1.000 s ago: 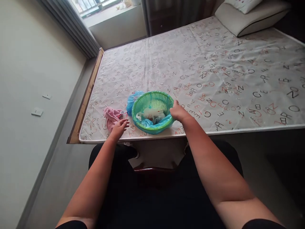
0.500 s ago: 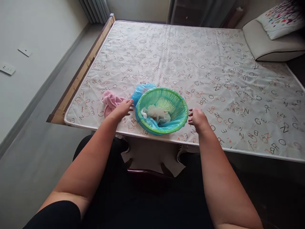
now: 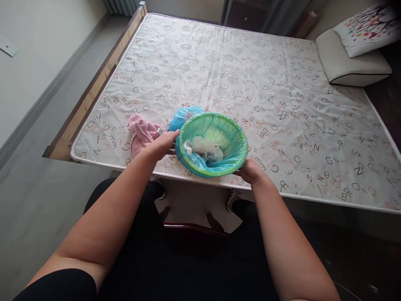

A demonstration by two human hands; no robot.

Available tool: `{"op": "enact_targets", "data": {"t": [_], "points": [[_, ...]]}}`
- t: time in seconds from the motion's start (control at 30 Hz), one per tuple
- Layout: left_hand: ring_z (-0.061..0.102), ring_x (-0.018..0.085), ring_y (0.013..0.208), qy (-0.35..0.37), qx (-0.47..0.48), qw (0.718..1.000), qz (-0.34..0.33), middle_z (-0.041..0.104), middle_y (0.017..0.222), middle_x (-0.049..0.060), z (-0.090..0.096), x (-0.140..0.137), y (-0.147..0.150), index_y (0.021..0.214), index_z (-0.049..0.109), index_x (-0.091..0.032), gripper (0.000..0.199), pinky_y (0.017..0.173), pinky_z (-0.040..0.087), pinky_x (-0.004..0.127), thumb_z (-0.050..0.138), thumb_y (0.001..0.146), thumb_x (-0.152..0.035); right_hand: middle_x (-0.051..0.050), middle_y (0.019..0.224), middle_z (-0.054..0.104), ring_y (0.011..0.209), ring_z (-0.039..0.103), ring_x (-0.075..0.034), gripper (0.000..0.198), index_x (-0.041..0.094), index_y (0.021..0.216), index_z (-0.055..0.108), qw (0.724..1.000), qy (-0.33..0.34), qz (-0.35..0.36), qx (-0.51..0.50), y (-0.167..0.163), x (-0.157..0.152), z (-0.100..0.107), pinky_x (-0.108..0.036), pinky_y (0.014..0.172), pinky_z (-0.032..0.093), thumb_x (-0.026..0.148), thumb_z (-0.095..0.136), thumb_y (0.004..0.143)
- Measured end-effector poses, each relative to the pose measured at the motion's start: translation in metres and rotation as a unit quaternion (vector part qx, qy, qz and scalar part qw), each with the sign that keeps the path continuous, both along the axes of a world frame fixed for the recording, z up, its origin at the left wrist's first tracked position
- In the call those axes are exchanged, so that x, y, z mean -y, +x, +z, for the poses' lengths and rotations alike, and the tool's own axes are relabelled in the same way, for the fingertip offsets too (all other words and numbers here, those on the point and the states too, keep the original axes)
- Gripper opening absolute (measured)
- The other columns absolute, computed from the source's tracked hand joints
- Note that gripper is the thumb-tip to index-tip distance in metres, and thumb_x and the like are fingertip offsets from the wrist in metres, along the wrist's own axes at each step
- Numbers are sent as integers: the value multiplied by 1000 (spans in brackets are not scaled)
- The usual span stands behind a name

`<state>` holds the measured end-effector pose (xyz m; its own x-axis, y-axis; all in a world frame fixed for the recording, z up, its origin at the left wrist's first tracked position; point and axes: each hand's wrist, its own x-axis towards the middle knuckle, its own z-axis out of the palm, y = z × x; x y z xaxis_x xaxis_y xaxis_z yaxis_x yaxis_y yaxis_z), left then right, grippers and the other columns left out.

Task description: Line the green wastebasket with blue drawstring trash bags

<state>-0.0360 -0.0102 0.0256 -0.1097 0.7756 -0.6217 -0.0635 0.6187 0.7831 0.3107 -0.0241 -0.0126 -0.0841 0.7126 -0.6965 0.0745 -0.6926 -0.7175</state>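
Observation:
A green plastic basket [image 3: 232, 138] lined with a blue plastic bag [image 3: 183, 118] sits near the front edge of the mattress [image 3: 266, 83]. Crumpled white material [image 3: 205, 147] lies inside it. My left hand [image 3: 163, 144] grips the basket's left rim. At the lower right of the rim, my right hand [image 3: 252, 171] holds the basket's edge. A pink cloth [image 3: 140, 131] lies on the mattress just left of my left hand.
The mattress has a letter print and rests on a wooden frame [image 3: 90, 100]. A grey pillow [image 3: 351, 67] with a patterned cushion [image 3: 366, 25] sits at the far right corner. Grey floor [image 3: 34, 175] runs along the left. A dark stool [image 3: 194, 228] shows between my legs.
Both hands closed in on the basket: the left moved from beside the pink cloth to the left rim, the right from beside the basket to its lower right edge.

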Motion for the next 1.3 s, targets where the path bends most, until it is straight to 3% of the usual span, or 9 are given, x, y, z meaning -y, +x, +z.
{"op": "enact_targets", "data": {"t": [0.17,0.3,0.53,0.67,0.87,1.0,1.17,1.3], "points": [[72,20,71,5,-13,999,52,74,87,8,3,-2,1,101,71,-18,21,64,64,32,74,94,-37,-3,95,79,80,73,-19,10,25,98,70,998,29,-53,29,8,-12,15,-38,78,65,29,70,88],[68,16,67,48,-26,995,83,73,86,6,8,-3,1,102,76,-15,18,63,61,27,78,85,-21,1,80,73,67,71,-16,12,23,95,66,995,71,-70,-23,19,-16,30,-34,69,65,25,74,87],[59,12,59,106,4,985,137,66,80,2,7,-4,3,107,75,-17,28,51,48,22,81,80,-22,-1,80,75,66,74,-18,29,21,96,67,988,106,5,-112,36,-20,53,-32,66,67,38,86,82],[60,11,63,140,36,978,148,69,88,3,7,-5,4,107,74,-17,27,52,46,20,82,80,-20,0,75,73,64,72,-16,34,21,96,67,985,110,28,-130,36,-20,55,-31,64,67,45,88,83],[62,7,63,148,106,966,181,70,89,3,16,-4,9,104,72,-16,19,52,47,15,79,86,-14,1,75,70,63,70,-15,24,21,97,66,987,102,-47,-113,34,-23,52,-30,60,67,37,83,89],[60,6,59,136,127,968,166,70,87,1,23,-1,10,107,70,-17,25,50,46,14,82,85,-14,2,75,69,59,68,-13,20,21,96,65,987,94,-68,-112,31,-24,55,-27,57,63,34,80,92],[65,7,65,130,131,969,163,71,89,1,28,1,11,108,69,-18,30,56,53,15,83,82,-12,4,69,64,53,62,-11,22,23,92,63,988,97,-77,-94,28,-25,56,-22,51,55,37,79,91],[70,11,72,142,123,969,158,73,93,2,26,2,9,109,67,-20,35,65,60,22,85,79,-16,4,67,64,56,64,-12,21,22,92,64,984,117,-112,-71,26,-26,52,-26,56,60,37,78,92]]}}
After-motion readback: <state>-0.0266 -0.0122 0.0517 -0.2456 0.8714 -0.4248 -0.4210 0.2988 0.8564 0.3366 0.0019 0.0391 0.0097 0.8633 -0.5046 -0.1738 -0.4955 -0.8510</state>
